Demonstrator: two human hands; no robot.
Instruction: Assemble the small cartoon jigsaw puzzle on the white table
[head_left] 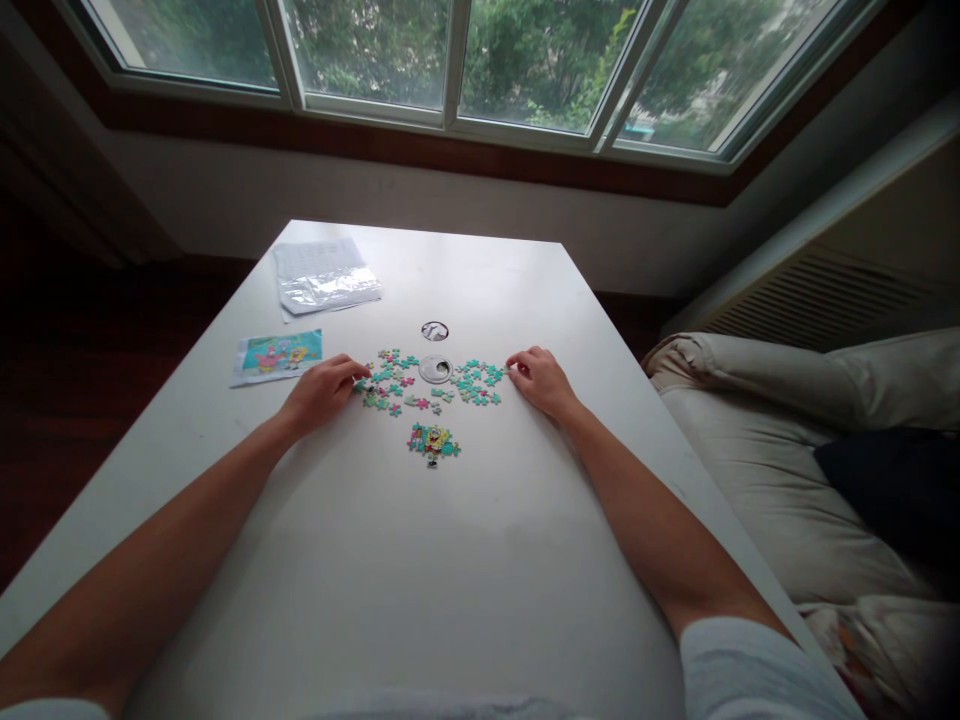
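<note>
Several loose teal and pink puzzle pieces [397, 385] lie scattered on a white table [420, 560]. A small joined cluster with a yellow cartoon figure [433, 441] sits just in front of them. My left hand [321, 390] rests at the left edge of the scatter, fingers curled and pinched at a piece. My right hand [538, 378] rests at the right edge, fingers curled and touching pieces [480, 383] there. What either pinch holds is too small to name.
A round white cable grommet [436, 369] sits among the pieces, its cap [434, 330] behind it. A puzzle reference picture [277, 355] and a clear plastic bag on paper [324, 275] lie at the left rear. A cushioned seat [787, 470] stands to the right, windows behind.
</note>
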